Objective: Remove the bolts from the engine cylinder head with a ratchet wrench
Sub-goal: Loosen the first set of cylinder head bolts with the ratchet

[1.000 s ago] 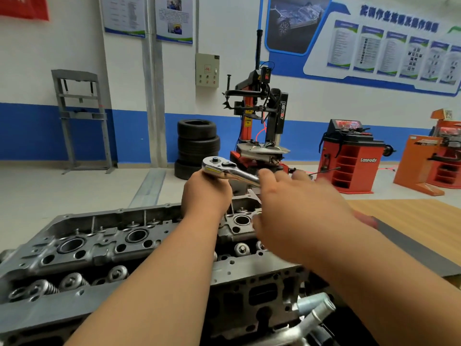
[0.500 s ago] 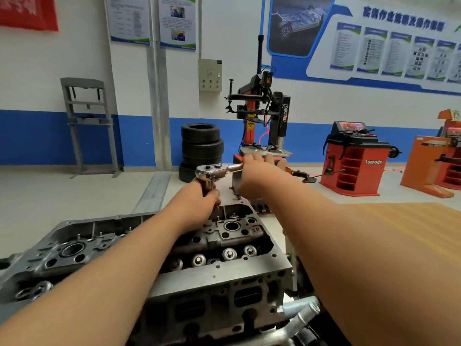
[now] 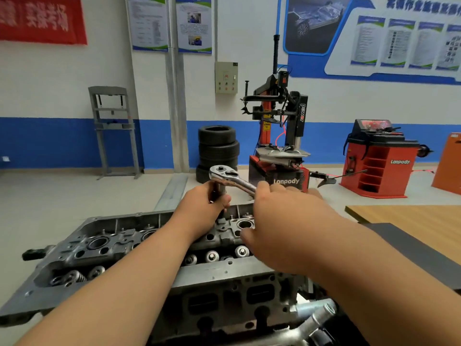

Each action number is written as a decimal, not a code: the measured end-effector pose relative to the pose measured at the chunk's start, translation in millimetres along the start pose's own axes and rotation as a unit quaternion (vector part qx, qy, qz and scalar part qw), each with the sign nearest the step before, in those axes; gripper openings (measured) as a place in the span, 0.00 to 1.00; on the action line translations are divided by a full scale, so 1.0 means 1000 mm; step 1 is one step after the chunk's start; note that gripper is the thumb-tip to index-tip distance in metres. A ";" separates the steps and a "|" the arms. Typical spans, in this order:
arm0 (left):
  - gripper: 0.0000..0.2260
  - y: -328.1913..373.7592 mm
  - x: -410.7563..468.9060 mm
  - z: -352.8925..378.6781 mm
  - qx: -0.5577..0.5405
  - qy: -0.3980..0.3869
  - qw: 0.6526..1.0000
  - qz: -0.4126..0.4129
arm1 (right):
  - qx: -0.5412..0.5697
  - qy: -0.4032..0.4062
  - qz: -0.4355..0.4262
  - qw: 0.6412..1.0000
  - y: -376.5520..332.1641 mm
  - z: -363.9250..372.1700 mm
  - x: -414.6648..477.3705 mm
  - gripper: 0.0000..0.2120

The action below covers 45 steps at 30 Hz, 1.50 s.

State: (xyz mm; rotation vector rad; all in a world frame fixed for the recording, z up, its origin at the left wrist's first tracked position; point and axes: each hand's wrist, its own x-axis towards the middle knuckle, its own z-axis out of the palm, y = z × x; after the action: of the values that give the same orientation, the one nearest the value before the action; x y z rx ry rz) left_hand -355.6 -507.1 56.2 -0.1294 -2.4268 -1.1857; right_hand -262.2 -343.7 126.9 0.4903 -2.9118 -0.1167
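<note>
Here, head view: a grey cylinder head (image 3: 119,245) lay across the foreground, its valve springs exposed.
Ratchet wrench (image 3: 222,175): it stood over the far right end of the cylinder head, with the handle slanting down to the right.
Left hand (image 3: 205,204): its fingers were wrapped round the shaft just under the wrench's head.
Right hand (image 3: 287,221): its fingers were curled over the handle, hiding most of it.
Behind: stacked tyres (image 3: 218,146) stood beside a tyre changer (image 3: 279,116).

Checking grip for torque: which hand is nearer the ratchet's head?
Left. The left hand grips the shaft directly under the ratchet head; the right hand holds the handle, farther out.
</note>
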 end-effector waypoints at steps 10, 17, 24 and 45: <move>0.02 -0.007 0.008 0.001 -0.025 0.004 1.000 0.003 | -0.036 -0.012 0.096 0.995 0.029 0.017 0.076 0.32; 0.06 -0.008 0.009 0.001 -0.026 0.000 1.000 -0.005 | 0.044 -0.031 0.086 0.995 0.036 0.023 0.151 0.40; 0.02 -0.003 0.004 0.001 -0.027 0.009 1.000 0.007 | 0.017 -0.007 0.099 0.995 0.031 0.026 0.129 0.37; 0.08 -0.005 0.004 -0.003 -0.032 0.025 0.999 -0.010 | -0.055 -0.003 0.103 0.993 0.019 0.026 0.134 0.38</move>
State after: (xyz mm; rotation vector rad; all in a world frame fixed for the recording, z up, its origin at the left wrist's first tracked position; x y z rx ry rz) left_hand -360.0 -512.9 55.3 -0.0947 -2.3534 -1.2603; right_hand -398.1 -368.8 126.2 0.1706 -2.9199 -0.2481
